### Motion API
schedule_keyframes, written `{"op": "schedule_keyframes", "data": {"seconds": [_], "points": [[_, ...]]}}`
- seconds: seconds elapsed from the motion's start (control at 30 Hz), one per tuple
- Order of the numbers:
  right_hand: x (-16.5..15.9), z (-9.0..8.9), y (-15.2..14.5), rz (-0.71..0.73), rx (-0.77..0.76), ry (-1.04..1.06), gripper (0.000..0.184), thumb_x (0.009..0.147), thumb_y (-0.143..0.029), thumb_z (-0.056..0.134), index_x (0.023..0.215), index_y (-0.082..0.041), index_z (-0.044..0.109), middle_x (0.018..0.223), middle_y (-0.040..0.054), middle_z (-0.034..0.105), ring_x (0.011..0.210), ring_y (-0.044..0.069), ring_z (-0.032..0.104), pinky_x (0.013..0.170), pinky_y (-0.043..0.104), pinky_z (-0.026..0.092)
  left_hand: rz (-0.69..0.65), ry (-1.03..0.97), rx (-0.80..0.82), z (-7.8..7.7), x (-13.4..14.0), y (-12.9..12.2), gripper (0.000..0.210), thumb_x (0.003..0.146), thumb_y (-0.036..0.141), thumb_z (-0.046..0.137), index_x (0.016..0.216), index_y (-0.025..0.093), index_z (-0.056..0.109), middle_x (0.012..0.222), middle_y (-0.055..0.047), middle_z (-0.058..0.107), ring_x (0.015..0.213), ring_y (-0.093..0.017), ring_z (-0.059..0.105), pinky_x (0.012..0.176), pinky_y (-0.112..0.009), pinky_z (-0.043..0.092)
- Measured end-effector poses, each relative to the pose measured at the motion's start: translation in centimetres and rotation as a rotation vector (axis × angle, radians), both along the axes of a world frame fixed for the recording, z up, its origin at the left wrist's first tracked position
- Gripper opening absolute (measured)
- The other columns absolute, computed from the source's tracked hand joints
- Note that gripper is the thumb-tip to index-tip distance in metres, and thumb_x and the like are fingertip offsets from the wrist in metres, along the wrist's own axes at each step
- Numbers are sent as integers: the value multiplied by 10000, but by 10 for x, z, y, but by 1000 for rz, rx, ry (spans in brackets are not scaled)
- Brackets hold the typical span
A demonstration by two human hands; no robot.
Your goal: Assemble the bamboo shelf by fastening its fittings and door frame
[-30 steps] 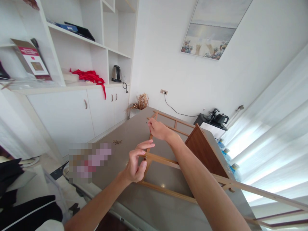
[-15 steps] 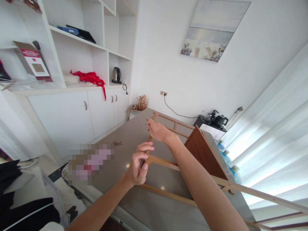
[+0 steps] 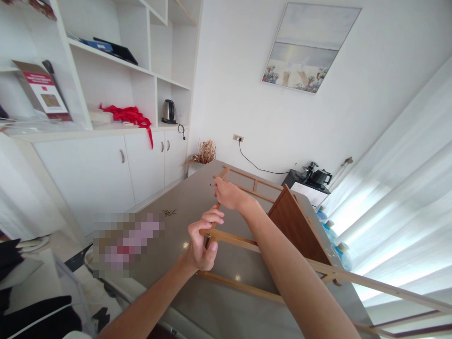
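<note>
My left hand (image 3: 202, 242) is curled round the corner of a light-brown wooden frame (image 3: 235, 239), thumb below and fingers above. A small metal fitting (image 3: 209, 235) shows at the rail's end. Farther along the same frame, my right hand (image 3: 228, 193) is closed in a pinch over the narrow crossbar. A small dark tip (image 3: 212, 185) pokes out at its fingers; the rest of that item is hidden. Right of my right forearm, a brown wooden panel (image 3: 294, 223) stands tilted against the frame.
The frame lies on a grey-brown table (image 3: 187, 197). Several small screws (image 3: 169, 213) are scattered left of my hands, near a blurred pink patch (image 3: 132, 242). Long wooden rails (image 3: 391, 286) extend right. Water bottles (image 3: 330, 230) stand beyond the table's right edge.
The rail's end now shows past my left fingers, with its metal fitting exposed. My left hand has shifted its hold slightly. My right hand stays pinched at nearly the same spot.
</note>
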State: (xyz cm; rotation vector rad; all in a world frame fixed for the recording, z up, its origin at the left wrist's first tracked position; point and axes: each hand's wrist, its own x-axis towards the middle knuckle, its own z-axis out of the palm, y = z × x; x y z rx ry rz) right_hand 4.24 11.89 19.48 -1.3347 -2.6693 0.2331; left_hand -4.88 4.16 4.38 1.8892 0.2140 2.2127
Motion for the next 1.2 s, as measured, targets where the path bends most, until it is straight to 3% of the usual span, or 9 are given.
{"op": "schedule_keyframes", "data": {"seconds": [0.13,0.23,0.33,0.43,0.5,0.6,0.77,1.0,1.2], "points": [[0,11,-9,-45,83,-94,216,1023,-189,372,1170,-175,530,985,120,691,871,252,676,757,355,471,3,8,-8,-2,0,0,329,974,343,511,1255,282,350,1131,-77,607,1167,-274,579,1102,-695,320],[4,32,-24,-74,177,-130,220,995,-115,356,1111,-176,534,1086,156,656,928,278,663,748,355,449,10,14,-5,-2,0,0,309,985,328,498,1248,278,344,1131,-79,605,1172,-270,576,1096,-690,329],[15,56,-56,-102,304,-101,264,1002,-95,292,1111,-183,516,1113,159,618,1002,287,620,756,355,438,10,26,-9,0,1,0,287,993,339,487,1236,291,342,1131,-68,594,1173,-265,570,1087,-686,351],[33,65,-104,-75,509,53,172,1016,-153,353,973,-236,498,929,77,610,840,237,598,652,321,412,18,26,7,1,2,0,243,999,318,472,1210,281,357,1121,-68,587,1168,-268,565,1075,-685,366],[45,56,-136,-4,464,152,151,1016,-173,399,917,-260,472,841,23,602,672,180,559,557,298,389,30,25,15,2,2,-1,215,1002,304,456,1198,270,372,1126,-76,586,1164,-270,565,1069,-687,373],[56,27,-168,161,361,199,173,1014,-165,410,898,-273,480,776,-1,605,626,163,567,534,288,423,43,43,12,3,1,-2,215,1006,316,445,1206,271,379,1127,-81,581,1159,-273,567,1064,-685,386],[59,-16,-171,206,296,269,130,1016,-208,467,929,-268,543,810,1,645,701,166,640,573,270,487,42,64,30,0,-1,0,215,1018,315,421,1216,283,343,1141,-79,582,1177,-278,562,1069,-702,366],[60,-26,-155,230,264,465,127,989,-191,521,1036,-282,596,892,0,670,769,143,673,655,247,537,69,28,31,-7,3,2,247,1000,340,454,1173,323,279,1156,-63,592,1154,-267,594,1062,-702,370],[63,-34,-153,278,317,439,109,968,-181,552,978,-267,619,824,10,648,710,161,634,629,283,537,68,4,10,-7,5,2,176,1001,349,425,1112,316,292,1146,-53,610,1134,-261,617,1071,-682,376]]}}
